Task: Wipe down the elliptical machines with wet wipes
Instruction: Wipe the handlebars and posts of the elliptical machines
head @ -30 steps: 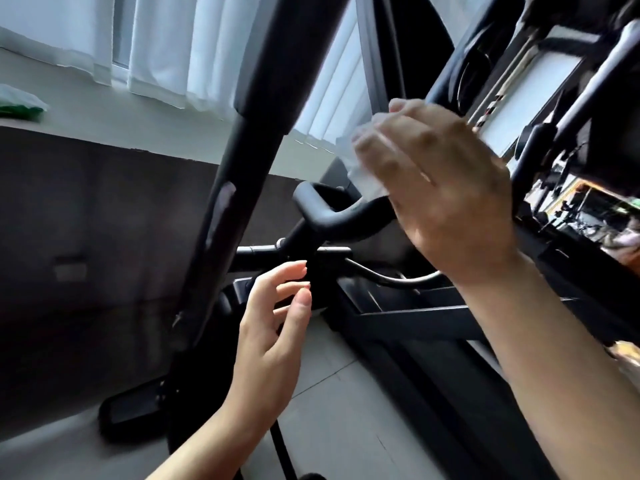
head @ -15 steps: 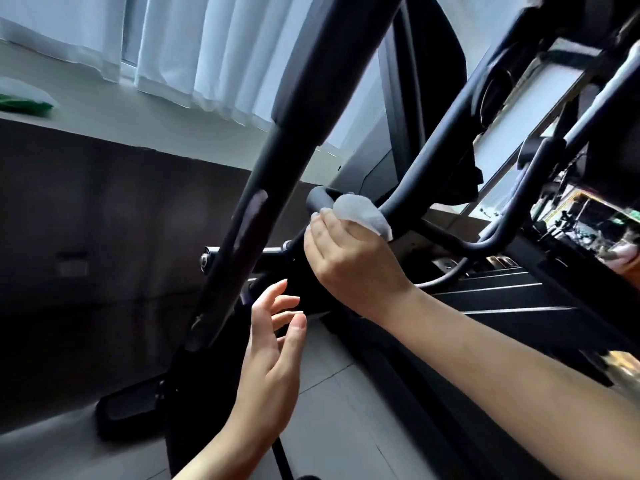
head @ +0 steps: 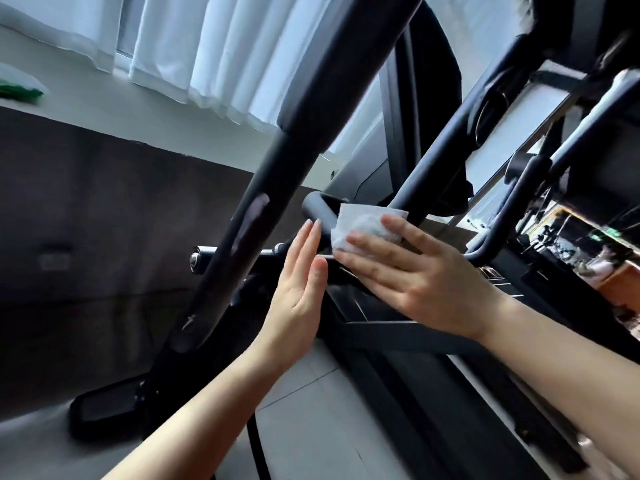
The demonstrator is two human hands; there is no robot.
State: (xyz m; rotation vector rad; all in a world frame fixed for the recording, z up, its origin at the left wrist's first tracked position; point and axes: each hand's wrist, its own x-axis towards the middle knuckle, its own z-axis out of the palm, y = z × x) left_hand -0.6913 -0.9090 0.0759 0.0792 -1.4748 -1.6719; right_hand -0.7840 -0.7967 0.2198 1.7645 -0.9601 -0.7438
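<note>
Head view: at frame centre a wipe [head: 363, 225] is pressed onto the handlebar [head: 317, 211] by the flat right hand [head: 408, 275]; the left hand [head: 298, 285] is held open beside it, empty. Wiping is judged underway; a firm stroke along the bar is called for next.

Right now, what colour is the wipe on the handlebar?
White; the wipe shows clearly in the head view.

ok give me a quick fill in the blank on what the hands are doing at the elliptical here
1. The right hand presses a white ____ against the black handlebar.
2. The left hand holds ____, its fingers straight.
3. The curtains behind the machine are ____ in colour.

Missing words: wipe; nothing; white
</note>
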